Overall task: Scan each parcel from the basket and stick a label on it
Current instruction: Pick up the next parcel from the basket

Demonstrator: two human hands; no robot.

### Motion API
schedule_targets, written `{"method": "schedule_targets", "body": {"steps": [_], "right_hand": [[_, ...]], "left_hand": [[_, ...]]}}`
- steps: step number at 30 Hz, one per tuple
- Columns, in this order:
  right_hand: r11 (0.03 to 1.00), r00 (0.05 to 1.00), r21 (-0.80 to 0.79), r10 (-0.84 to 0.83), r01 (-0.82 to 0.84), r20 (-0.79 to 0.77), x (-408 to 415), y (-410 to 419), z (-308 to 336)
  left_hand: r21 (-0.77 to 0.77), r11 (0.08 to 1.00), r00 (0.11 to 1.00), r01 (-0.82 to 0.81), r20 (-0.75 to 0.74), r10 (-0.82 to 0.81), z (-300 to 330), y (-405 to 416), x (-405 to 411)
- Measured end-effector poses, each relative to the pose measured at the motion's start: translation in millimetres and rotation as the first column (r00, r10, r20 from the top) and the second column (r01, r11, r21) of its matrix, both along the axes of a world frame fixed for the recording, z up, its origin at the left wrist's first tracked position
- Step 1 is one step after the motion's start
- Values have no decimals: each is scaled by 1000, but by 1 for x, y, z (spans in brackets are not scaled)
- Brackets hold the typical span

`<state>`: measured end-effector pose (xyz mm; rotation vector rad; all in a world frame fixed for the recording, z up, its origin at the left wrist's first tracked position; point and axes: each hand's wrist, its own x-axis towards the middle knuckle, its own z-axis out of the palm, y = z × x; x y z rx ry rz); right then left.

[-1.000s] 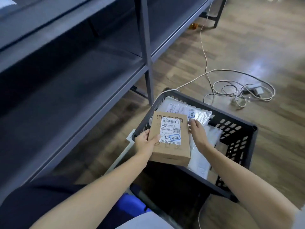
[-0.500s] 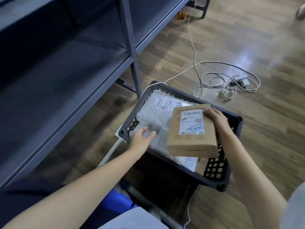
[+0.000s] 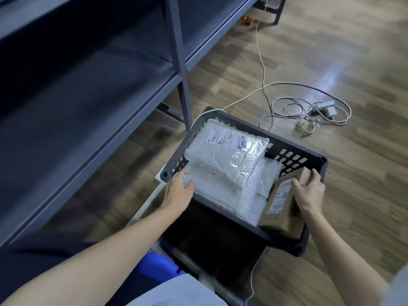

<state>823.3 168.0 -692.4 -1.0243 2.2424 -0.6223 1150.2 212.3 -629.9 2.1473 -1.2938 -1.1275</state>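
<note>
R hand (image 3: 309, 191) grip on box (image 3: 280, 199), basket (image 3: 293, 155) R edge

right hand (image 3: 309, 191) grips box (image 3: 280, 202) | left hand (image 3: 178, 188) perhaps touching parcel (image 3: 223, 160)

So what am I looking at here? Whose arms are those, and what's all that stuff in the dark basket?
There is no machine here. A person wears a camera on their head, so you see what they see when they look down at their own two arms.

The dark basket sits on a wooden floor beside a grey shelf rack. Inside it lie parcels. The big white one is wrapped in bubbly plastic and has a printed label. More white padded parcels lie under it.

The right hand grips a brown cardboard box that stands tilted at the basket's right side. The left hand rests at the basket's near left corner, with relaxed fingers touching a white parcel and holding nothing.

On the floor behind lies a tangled white cable with plugs.
</note>
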Motion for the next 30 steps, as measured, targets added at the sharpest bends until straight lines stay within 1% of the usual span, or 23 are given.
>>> {"method": "schedule_targets", "body": {"steps": [4, 7, 11, 14, 16, 18, 20, 21, 24, 25, 27, 30], "right_hand": [[1000, 995, -1, -8, 8, -97, 14, -1, -11], [999, 977, 33, 34, -27, -209, 17, -5, -16], [989, 930, 130, 114, -73, -348, 21, -15, -20], [974, 884, 218, 161, -70, -439, 24, -25, -19], [964, 864, 264, 165, -38, -476, 29, -32, -15], [961, 848, 269, 196, -66, -493, 39, -37, -9], [953, 828, 235, 285, -190, -483, 58, -41, -5], [944, 831, 199, 326, -262, -451, 71, -43, -3], [907, 869, 35, 413, -420, -271, 126, -46, 7], [887, 867, -7, 449, -461, -217, 148, -45, 13], [827, 824, -62, 545, -559, -158, 195, -43, 25], [719, 728, -119, 674, -685, -123, 265, -33, 43]], "left_hand": [[-34, 997, 997, 73, 25, -72, 4, -1, 4], [-45, 991, 991, 127, 44, -125, 2, 0, 5], [-60, 985, 986, 160, 52, -157, 1, 4, 5], [-54, 984, 983, 173, 65, -169, -2, 4, 9], [-42, 984, 981, 172, 94, -168, -3, 4, 15], [-37, 985, 978, 171, 126, -165, -3, 4, 24], [-39, 986, 976, 164, 153, -157, -1, 6, 33], [-43, 986, 974, 158, 173, -149, 0, 6, 38], [-68, 985, 953, 156, 273, -132, 5, 11, 59], [-73, 985, 941, 159, 313, -129, 9, 12, 68], [-82, 984, 915, 160, 388, -116, 18, 17, 85], [-99, 987, 884, 125, 463, -65, 37, 25, 111]]}}
